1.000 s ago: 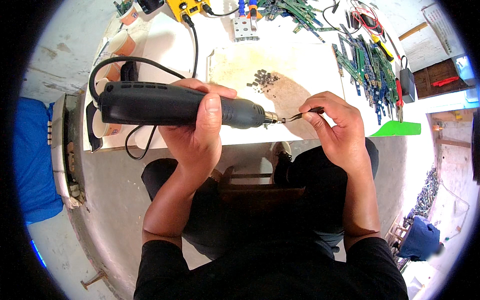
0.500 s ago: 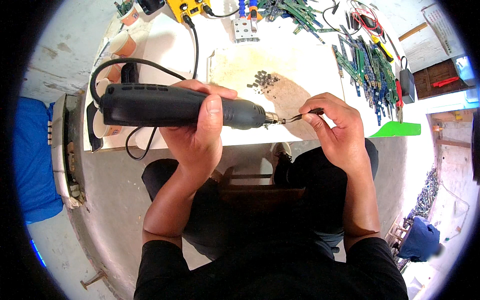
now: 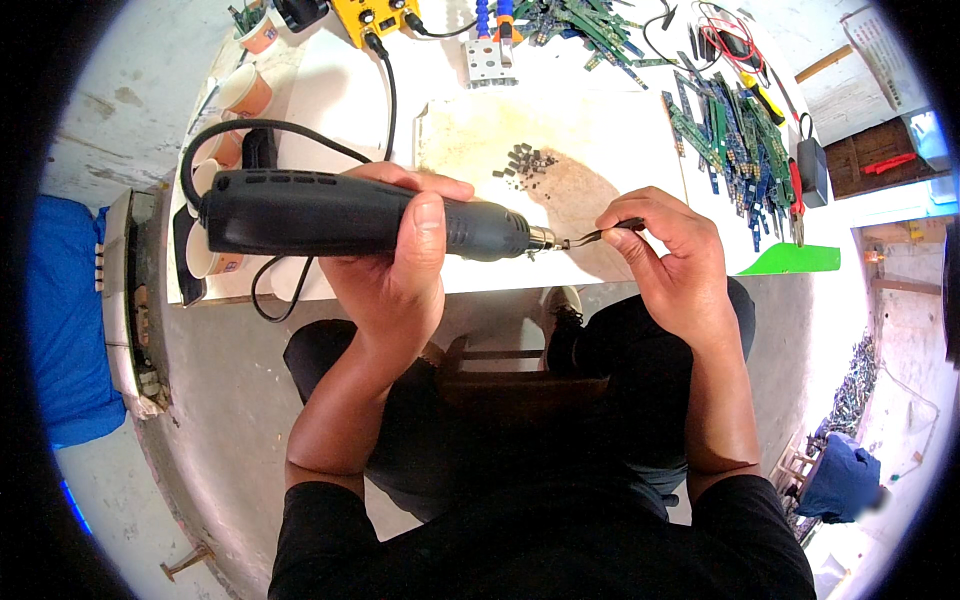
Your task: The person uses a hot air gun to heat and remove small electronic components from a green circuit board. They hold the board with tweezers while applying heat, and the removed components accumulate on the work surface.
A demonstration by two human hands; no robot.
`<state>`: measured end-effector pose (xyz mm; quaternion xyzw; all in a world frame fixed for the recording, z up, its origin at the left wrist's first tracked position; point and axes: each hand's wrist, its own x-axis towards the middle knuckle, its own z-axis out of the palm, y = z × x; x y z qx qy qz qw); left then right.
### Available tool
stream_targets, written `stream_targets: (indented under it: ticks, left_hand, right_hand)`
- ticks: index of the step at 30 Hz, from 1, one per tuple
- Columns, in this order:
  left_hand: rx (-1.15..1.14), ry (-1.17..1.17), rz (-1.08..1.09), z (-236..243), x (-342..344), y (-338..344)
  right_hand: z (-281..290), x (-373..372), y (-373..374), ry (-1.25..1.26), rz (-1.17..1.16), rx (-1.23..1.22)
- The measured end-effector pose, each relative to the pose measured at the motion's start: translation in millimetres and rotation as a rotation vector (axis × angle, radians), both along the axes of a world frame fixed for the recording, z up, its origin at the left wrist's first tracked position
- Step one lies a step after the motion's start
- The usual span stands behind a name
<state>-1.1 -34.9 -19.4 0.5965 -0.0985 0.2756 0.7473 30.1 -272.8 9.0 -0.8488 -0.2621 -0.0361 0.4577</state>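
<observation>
A black hot air gun (image 3: 290,212) lies level across my left hand (image 3: 392,260), whose fingers wrap its body. Its metal nozzle (image 3: 541,238) points right. My right hand (image 3: 672,255) pinches dark tweezers (image 3: 612,232), and their tips meet the nozzle's mouth. Whether the tips hold something small there I cannot make out. Just beyond the nozzle, a loose heap of small black chips (image 3: 528,162) rests on a stained pale board (image 3: 460,125).
Strips of green circuit board (image 3: 735,135) pile up at the right, more at the back. Paper cups (image 3: 246,90) line the left edge near a yellow station (image 3: 375,15) with cables. A metal block (image 3: 490,65), a green sheet (image 3: 795,260) and a black adapter (image 3: 813,170) also lie on the table.
Almost nothing differs. Both hands keep their places, with the hot air gun and the tweezers held as before.
</observation>
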Motion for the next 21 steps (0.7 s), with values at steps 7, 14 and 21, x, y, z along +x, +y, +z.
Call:
stream_targets:
  ticks: [7,14,21]
  left_hand:
    - [0.015,-0.005,-0.008,-0.1,-0.4,0.4]
    - [0.017,-0.011,-0.008,0.6,0.0,-0.4]
    - [0.016,0.006,-0.007,2.0,-1.6,-1.4]
  right_hand:
    - [0.3,-0.1,0.1,-0.002,-0.003,-0.007]
    - [-2.0,1.1,-2.1,-0.013,0.020,0.003]
    - [-2.1,1.9,-1.9,-0.029,0.023,-0.003]
